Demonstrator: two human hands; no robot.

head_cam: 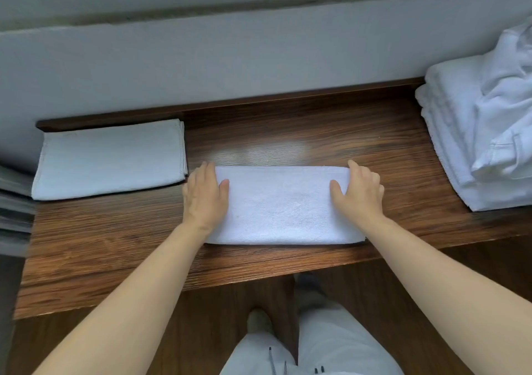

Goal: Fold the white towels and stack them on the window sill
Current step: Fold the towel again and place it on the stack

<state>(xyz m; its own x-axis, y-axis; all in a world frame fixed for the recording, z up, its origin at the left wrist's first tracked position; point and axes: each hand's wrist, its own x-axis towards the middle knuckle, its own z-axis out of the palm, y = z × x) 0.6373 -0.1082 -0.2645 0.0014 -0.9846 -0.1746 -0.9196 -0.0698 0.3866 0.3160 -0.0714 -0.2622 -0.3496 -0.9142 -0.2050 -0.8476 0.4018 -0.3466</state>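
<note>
there, white towel (283, 206), a flat folded oblong under both hands

Two hands (205, 193) (359, 191); two folded towels (283, 206) (110, 158); one towel stack (449, 132).

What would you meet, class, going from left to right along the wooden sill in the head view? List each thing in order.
Folded towel → left hand → towel being folded → right hand → stack of white towels, all on the wooden sill.
</note>
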